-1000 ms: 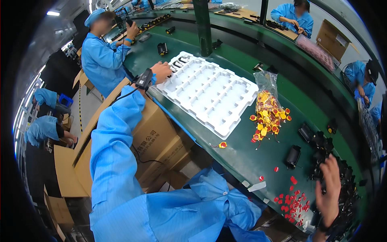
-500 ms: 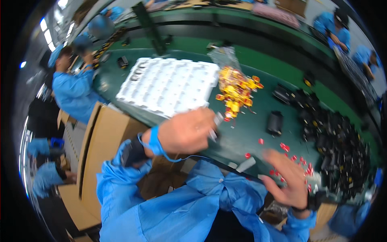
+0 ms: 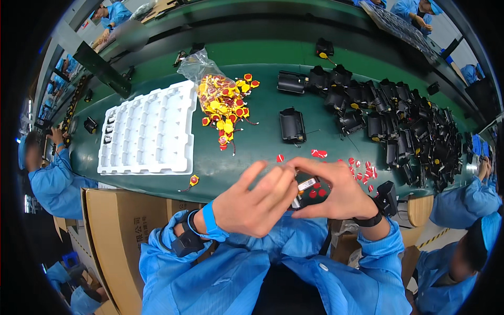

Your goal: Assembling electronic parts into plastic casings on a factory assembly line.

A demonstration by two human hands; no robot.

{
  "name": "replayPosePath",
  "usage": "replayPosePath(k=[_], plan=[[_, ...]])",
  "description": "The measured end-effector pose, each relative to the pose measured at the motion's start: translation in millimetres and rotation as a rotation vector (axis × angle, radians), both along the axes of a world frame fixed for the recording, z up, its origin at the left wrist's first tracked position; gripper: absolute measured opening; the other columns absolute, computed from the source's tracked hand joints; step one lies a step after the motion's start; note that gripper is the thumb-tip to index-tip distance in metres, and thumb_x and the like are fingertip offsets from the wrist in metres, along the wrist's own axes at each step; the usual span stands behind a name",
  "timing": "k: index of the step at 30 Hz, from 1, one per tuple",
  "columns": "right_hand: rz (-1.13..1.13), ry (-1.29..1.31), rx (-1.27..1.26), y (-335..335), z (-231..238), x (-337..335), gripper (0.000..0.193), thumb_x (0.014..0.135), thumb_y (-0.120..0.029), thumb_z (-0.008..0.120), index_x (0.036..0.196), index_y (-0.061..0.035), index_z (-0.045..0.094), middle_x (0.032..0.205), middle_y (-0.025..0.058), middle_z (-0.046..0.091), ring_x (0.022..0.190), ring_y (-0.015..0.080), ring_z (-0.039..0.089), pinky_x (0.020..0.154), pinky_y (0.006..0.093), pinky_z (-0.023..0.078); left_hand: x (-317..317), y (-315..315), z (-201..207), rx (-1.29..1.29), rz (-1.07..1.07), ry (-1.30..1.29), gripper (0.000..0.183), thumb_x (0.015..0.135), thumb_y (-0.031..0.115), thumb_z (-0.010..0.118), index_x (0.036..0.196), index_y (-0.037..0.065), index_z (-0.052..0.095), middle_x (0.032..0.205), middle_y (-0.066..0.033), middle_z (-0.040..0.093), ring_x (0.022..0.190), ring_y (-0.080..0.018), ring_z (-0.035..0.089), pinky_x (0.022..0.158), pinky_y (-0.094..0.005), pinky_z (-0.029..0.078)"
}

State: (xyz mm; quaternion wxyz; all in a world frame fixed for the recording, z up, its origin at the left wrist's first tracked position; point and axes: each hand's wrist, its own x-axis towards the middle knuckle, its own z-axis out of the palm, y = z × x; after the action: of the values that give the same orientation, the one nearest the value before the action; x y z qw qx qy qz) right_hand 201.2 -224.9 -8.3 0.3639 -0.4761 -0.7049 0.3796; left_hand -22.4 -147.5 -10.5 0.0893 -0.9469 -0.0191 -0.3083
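My left hand [image 3: 257,202] and my right hand [image 3: 338,189] meet above the table's near edge. Between them is a small black-and-silver part with a white label [image 3: 308,184], partly hidden by fingers. The left fingers curl against it from one side. My right index finger and thumb arch around it, the index tip meeting the left fingertips. Red round stickers [image 3: 362,170] lie just beyond my right hand. A lone yellow-and-red wired disc [image 3: 194,180] rests on the table, left of my hands.
A white compartment tray [image 3: 152,131] stands at the left, beside a pile of yellow-and-red wired discs [image 3: 226,105] and a clear bag [image 3: 197,65]. Black housings [image 3: 399,126] heap at the right; one housing [image 3: 292,126] stands apart. A cardboard box [image 3: 115,226] adjoins the near edge. Co-workers sit around.
My right hand, open and apart before, has come in to the left hand at the labelled part. The view has turned rightward, showing more of the black housings.
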Motion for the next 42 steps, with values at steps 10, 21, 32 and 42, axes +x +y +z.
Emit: replayPosePath(k=[10, 21, 32, 42], plan=[[-0.015, 0.037, 0.394, -5.0, -10.1, -11.6, 0.078, 0.061, -0.001, 0.086, 0.130, 0.0005, 0.050, 0.134, 0.0229, 0.056, 0.134, 0.0425, 0.047, 0.109, 0.0585, 0.037, 31.9, -12.8, -31.4, -1.824, -0.144, -0.220, 0.044, 0.085, 0.017, 0.078, 0.118, -0.003, 0.058, 0.083, -0.0050, 0.064, 0.057, -0.0046, 0.055, 0.052, -0.0220, 0.043], [0.009, -0.478, 0.322, -19.1, 22.2, -1.3, 0.071, 0.068, -0.021, 0.083, 0.124, 0.0081, 0.050, 0.126, 0.0259, 0.056, 0.133, 0.0447, 0.046, 0.109, 0.0615, 0.034, 30.3, -6.9, -39.3, -1.797, -0.242, 0.049, 0.025, 0.090, 0.008, 0.060, 0.113, 0.000, 0.057, 0.069, -0.0074, 0.060, 0.060, -0.0111, 0.059, 0.054, -0.0264, 0.044], [0.009, -0.693, 0.845, 18.8, 77.4, -4.6, 0.039, 0.065, -0.014, 0.072, 0.089, 0.0146, 0.061, 0.092, 0.0333, 0.063, 0.096, 0.0513, 0.066, 0.084, 0.0574, 0.056, -21.1, 33.4, -30.3, -1.199, 0.428, -0.201, 0.012, 0.084, 0.001, 0.060, 0.095, 0.004, 0.055, 0.063, -0.0108, 0.057, 0.055, -0.0214, 0.062, 0.051, -0.0331, 0.045], [-0.398, -1.032, 0.185, 314.9, -29.1, 110.4, 0.077, 0.066, -0.042, 0.086, 0.125, -0.0029, 0.057, 0.117, 0.0219, 0.066, 0.133, 0.0444, 0.042, 0.102, 0.0633, 0.034, -24.0, 24.5, -50.6, -1.476, 0.169, -0.115, 0.012, 0.091, -0.002, 0.061, 0.103, -0.002, 0.062, 0.081, -0.0067, 0.064, 0.074, -0.0093, 0.062, 0.065, -0.0255, 0.050]])
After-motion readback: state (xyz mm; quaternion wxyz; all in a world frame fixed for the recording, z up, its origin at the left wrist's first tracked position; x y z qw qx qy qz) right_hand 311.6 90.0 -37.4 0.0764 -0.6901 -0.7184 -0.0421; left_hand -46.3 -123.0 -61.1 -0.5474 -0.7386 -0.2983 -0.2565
